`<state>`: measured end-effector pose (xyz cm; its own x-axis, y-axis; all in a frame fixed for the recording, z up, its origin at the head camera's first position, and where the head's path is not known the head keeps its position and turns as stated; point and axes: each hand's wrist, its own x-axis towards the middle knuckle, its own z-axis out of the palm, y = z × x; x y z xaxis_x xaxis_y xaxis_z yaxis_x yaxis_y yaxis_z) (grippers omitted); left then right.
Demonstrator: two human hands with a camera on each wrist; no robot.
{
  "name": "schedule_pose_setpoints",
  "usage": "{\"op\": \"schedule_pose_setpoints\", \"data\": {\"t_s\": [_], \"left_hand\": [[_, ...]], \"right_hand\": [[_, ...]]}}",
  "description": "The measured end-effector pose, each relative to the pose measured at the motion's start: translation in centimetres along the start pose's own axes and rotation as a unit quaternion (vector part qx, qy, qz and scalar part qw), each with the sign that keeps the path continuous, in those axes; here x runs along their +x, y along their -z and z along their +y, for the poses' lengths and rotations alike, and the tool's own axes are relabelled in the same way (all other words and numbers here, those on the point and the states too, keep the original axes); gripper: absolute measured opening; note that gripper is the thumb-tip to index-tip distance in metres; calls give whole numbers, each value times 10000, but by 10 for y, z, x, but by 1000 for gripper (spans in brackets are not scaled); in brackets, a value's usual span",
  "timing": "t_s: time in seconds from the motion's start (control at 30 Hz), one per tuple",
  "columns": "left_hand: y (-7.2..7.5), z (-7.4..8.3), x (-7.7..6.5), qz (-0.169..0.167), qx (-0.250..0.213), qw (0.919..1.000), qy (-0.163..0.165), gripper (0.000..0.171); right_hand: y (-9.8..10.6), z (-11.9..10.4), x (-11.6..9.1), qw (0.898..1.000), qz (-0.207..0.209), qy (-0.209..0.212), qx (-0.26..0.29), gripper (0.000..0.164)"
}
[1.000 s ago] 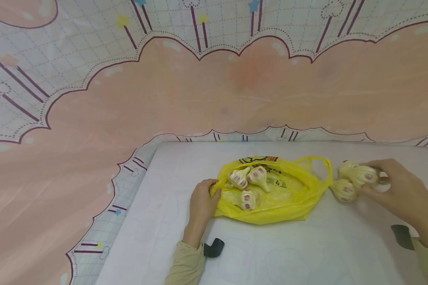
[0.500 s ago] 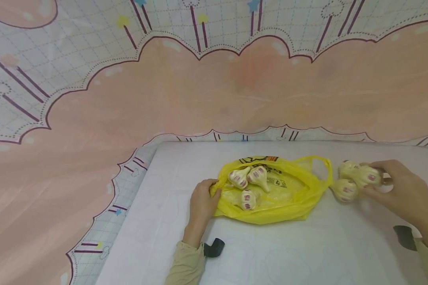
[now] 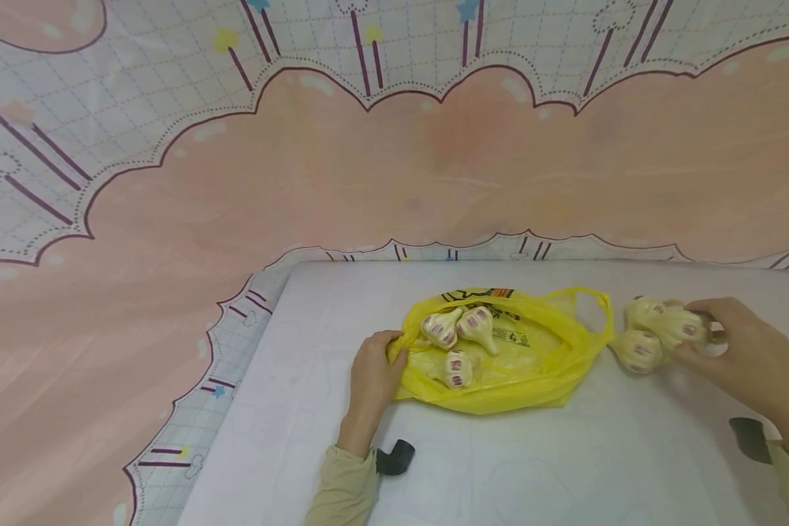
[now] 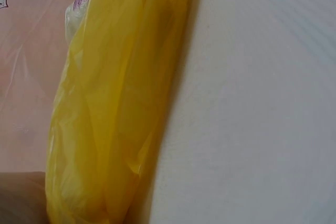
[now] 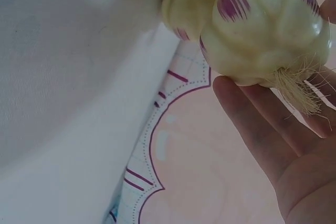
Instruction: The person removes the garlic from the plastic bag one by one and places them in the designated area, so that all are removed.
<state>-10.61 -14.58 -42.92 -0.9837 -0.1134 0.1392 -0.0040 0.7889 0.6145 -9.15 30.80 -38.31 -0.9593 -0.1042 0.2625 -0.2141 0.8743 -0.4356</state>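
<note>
My left hand (image 3: 373, 371) holds the left edge of an open yellow plastic bag (image 3: 493, 400) that lies on the table. Three garlic bulbs with purple streaks rest inside; the nearest bulb (image 3: 458, 369) sits below the other two. At the right, my right hand (image 3: 746, 358) pinches a garlic bulb (image 3: 687, 326) between thumb and fingers. Two more bulbs, one behind (image 3: 641, 310) and one in front (image 3: 638, 352), lie right beside it. The right wrist view shows stringy roots on the held bulb (image 5: 262, 30). In the left wrist view, the bag's side (image 4: 115, 87) hides most of its contents.
The white tabletop (image 3: 532, 467) stretches in front of the bag. A bag handle (image 3: 606, 314) loops out toward the loose bulbs. Behind the table hangs a patterned pink cloth (image 3: 434, 168). Dark wrist-worn pieces show at both sleeves.
My right hand has shifted slightly to the right, with the garlic bulb still between its fingers. The left hand and the bag look unmoved.
</note>
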Motion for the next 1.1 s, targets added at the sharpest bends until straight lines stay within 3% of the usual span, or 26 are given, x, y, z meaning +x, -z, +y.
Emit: {"op": "schedule_pose_setpoints", "data": {"t_s": [1.1], "left_hand": [[-1,0,0,3,-21,10000,-17,30]], "right_hand": [[-8,19,-3,9988,-470,-141,5,64]]}}
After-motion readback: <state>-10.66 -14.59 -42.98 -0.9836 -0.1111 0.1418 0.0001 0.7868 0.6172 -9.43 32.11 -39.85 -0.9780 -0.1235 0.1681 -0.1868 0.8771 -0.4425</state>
